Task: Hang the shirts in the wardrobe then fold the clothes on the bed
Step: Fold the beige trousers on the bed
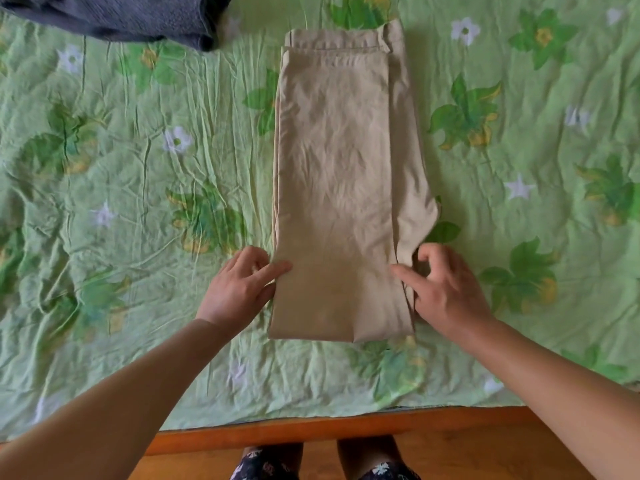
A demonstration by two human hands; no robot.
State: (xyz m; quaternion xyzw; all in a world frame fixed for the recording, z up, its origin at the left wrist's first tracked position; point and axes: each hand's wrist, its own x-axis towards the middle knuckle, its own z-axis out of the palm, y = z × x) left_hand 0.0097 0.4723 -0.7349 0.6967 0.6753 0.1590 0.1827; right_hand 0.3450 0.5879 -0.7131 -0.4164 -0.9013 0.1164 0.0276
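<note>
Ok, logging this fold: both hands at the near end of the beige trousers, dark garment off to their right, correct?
No: the head view shows the dark garment left of the trousers, not right. The left hand and right hand are at their near end.

Folded trousers [339, 174]: lying lengthwise on the bedsheet [138, 168], straight before you. Your left hand [239, 292] at their near left edge, right hand [446, 289] at near right. Bundled garment [121, 19]: far left, well apart.
</note>
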